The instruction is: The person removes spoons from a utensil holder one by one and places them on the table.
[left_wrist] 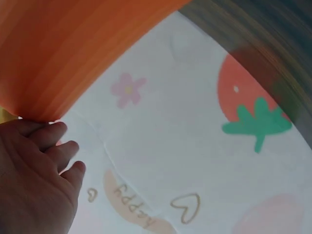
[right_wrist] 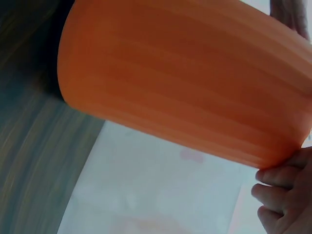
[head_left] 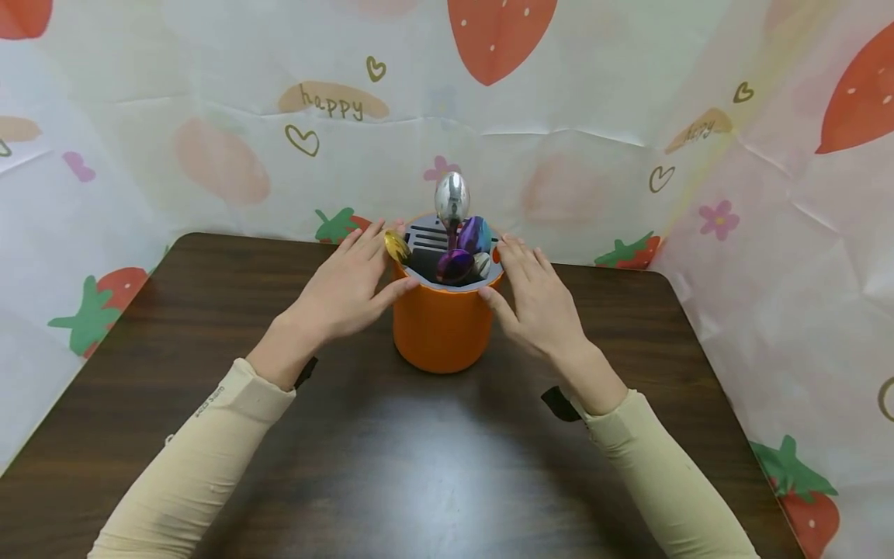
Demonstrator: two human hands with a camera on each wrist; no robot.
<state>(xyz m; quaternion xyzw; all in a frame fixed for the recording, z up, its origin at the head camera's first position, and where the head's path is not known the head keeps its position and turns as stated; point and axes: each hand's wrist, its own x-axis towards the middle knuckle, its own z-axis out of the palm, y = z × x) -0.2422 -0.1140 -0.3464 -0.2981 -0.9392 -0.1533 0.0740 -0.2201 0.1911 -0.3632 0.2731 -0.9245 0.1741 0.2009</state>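
Observation:
An orange utensil holder point(head_left: 442, 330) stands upright on the dark table, with a grey slotted insert point(head_left: 424, 235) in its top. Up from it stick a silver spoon point(head_left: 452, 194), a purple spoon point(head_left: 455, 266), a blue-purple spoon point(head_left: 476, 233) and a gold spoon point(head_left: 397, 247). My left hand point(head_left: 349, 287) touches the holder's rim from the left, fingers extended and thumb at the front. On the opposite side my right hand point(head_left: 545, 307) rests against the rim, its fingers also fairly straight. Both wrist views show fingertips at the orange wall's upper edge.
The dark wooden table point(head_left: 335, 466) stretches toward me and to both sides. Close behind its far edge hangs a white strawberry-print cloth point(head_left: 230, 70), which also runs along the left and right sides.

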